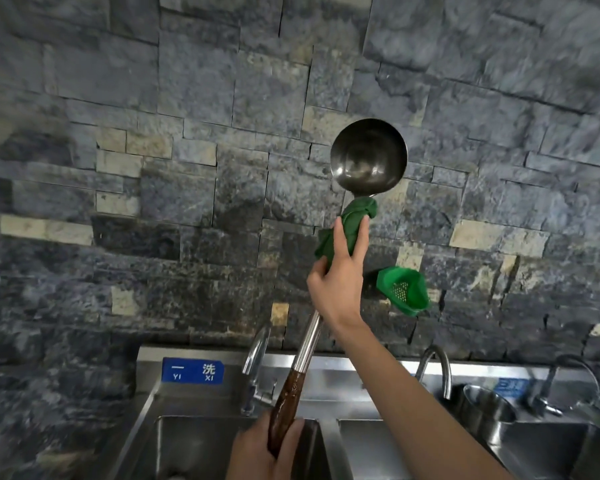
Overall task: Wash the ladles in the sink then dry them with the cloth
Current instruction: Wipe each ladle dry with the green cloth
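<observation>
Left hand [263, 448] down by the steel sink [201, 441] is wrapped round the dark brown wooden grip of the long steel ladle [367, 157], held upright against the stone wall. Right hand [336, 289] squeezes the green cloth [354, 220] round the shaft just under the bowl. I'd twist the cloth while sliding down, then wipe inside the bowl.

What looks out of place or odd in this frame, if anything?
Only the green basket stands out: it sits on the stone wall, tilted. Otherwise normal: left hand grips the ladle handle, right hand wraps the cloth round its shaft.
</observation>
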